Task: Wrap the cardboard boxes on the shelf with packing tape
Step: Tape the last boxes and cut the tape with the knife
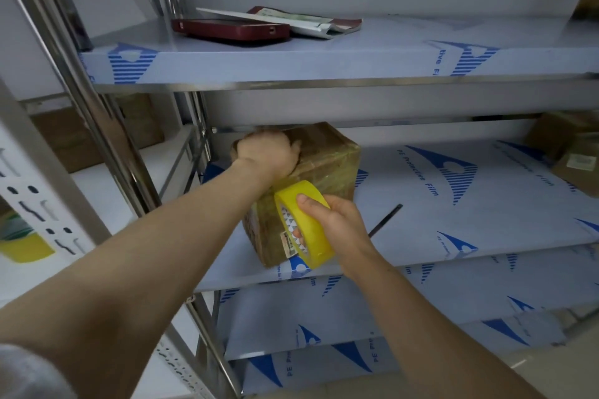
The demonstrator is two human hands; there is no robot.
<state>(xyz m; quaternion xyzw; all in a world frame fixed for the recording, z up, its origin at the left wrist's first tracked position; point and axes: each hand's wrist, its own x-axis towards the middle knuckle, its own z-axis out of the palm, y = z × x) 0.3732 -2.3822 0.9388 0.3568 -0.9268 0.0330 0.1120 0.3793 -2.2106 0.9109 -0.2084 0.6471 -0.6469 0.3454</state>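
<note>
We are resting our left hand [265,155] on the top of the cardboard box [327,168], at its upper left corner, knuckles towards us and fingers curling over the far edge, so the hand is gripping the box rather than lying flat. Our right hand [340,227] is closing round the yellow tape roll [306,220], thumb lying across the outer band and fingertips hooking into the core. We are holding the roll on edge, just against the near right face of the box.

The box is sitting on the middle shelf [470,214], towards its left end, turned so that one corner is pointing at us; its surface is looking glossy and yellowish. A thin black stick [385,220] is lying on the blue-printed film of that shelf, just right of our right hand. More brown boxes [570,155] are standing at the far right of the same level.

On the upper shelf [324,61] a red phone [230,30] is lying flat, touching a folded booklet [301,23] beside it. Through the frame on the left, further cartons [68,142] are sitting on a neighbouring rack
</note>
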